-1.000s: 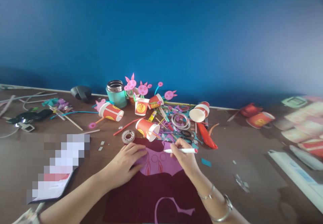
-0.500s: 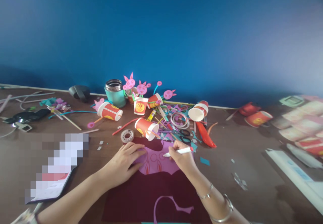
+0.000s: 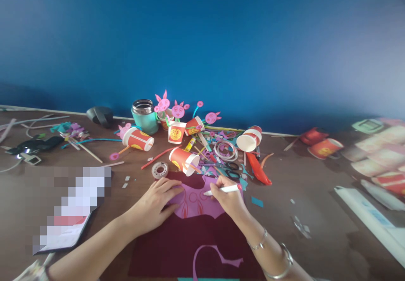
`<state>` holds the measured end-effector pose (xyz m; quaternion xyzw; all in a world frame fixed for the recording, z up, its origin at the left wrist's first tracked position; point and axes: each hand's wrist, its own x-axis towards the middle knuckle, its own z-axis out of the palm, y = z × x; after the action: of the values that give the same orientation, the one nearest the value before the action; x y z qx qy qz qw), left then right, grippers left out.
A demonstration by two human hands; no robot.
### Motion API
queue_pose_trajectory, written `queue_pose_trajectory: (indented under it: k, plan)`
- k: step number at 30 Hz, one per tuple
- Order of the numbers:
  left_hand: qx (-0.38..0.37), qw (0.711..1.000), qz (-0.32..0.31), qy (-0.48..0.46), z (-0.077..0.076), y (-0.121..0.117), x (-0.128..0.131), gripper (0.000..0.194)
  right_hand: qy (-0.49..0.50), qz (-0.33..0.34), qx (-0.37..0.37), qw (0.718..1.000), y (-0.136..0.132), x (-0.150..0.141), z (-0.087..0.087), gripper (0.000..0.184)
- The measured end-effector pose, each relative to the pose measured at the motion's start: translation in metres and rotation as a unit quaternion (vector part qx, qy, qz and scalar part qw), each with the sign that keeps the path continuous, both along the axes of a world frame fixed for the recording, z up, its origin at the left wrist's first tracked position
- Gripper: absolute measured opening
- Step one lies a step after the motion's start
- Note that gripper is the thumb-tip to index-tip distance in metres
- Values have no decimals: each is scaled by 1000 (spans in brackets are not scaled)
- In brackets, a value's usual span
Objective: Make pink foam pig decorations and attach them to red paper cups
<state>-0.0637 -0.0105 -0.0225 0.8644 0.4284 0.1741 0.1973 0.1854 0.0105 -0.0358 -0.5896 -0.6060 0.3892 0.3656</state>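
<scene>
Blue wall [image 3: 202, 53] rises behind a brown table [image 3: 310, 196]. Under both hands lies the purple sheet [image 3: 209, 210], marked with red rings and pointed shapes. The right hand [image 3: 228, 201] has its grip clamped on the pen [image 3: 232, 188], close to the nib, likely for fine control; the nib is at the rightmost ring, though whether it touches is too small to tell. The left hand [image 3: 155, 203] pinches nothing: thumb and fingers rest apart on the sheet's left end, seemingly to stop it sliding.

Beneath both grips spreads a dark mat [image 3: 171, 251], perhaps sparing the table from ink. Nearer the person than either grip, an offcut [image 3: 236, 263] lies out of the pen's way. Just beyond the left grip sits the tape [image 3: 154, 171]; between and beyond both grips, a cup [image 3: 179, 158] lies tipped over. Scissors [image 3: 233, 174] lie just beyond the right grip, presumably for easy reach. Farthest beyond the left grip, a flask [image 3: 145, 119] stands upright near the wall.
</scene>
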Motion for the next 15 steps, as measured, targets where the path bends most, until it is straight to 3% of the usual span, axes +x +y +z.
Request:
queue_pose_trajectory:
  k: [15]
  plan:
    - [4, 1000, -3, -7, 0, 1, 0, 34, -9, -9, -9, 1000, 0, -2, -1, 25]
